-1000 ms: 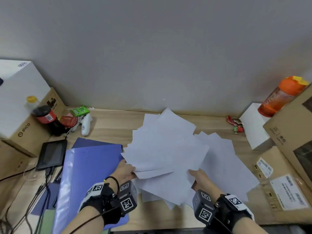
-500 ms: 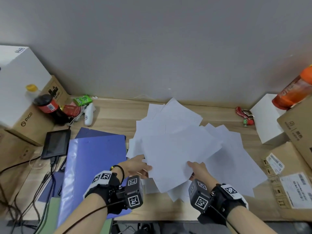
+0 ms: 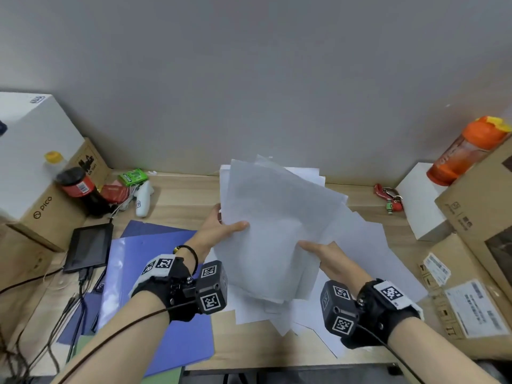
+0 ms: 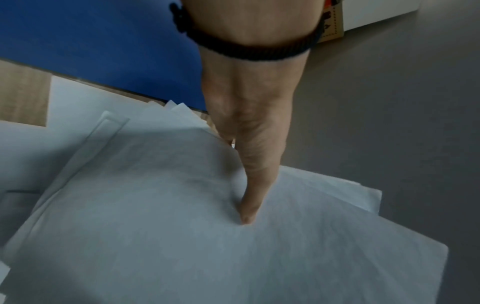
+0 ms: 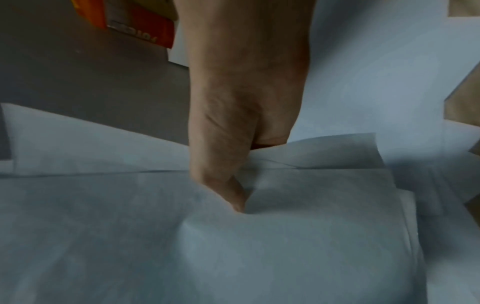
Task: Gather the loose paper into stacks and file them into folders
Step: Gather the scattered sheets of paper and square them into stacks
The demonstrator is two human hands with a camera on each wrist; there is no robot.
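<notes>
Both hands hold a rough stack of white paper (image 3: 274, 225) tilted up off the desk, its top edge toward the wall. My left hand (image 3: 221, 228) pinches the stack's left edge, thumb on the near face (image 4: 249, 205). My right hand (image 3: 324, 253) pinches the lower right edge (image 5: 228, 185), thumb on top. More loose white sheets (image 3: 374, 261) lie spread on the wooden desk (image 3: 180, 200) under and right of the stack. Blue folders (image 3: 155, 273) lie flat to the left, seen also as a blue folder (image 4: 91, 41) in the left wrist view.
Left: cardboard boxes (image 3: 41, 212), a dark bottle (image 3: 80, 189), a white controller (image 3: 142, 199), a black tablet (image 3: 88, 249) with cables. Right: a white box (image 3: 418, 200), an orange bottle (image 3: 465, 151), labelled cartons (image 3: 471, 286), red keys (image 3: 388, 198). The grey wall stands close behind.
Both hands have gathered the spread sheets into one bundle and lifted and tilted it upright off the desk. Fewer loose sheets lie fanned out on the desk.
</notes>
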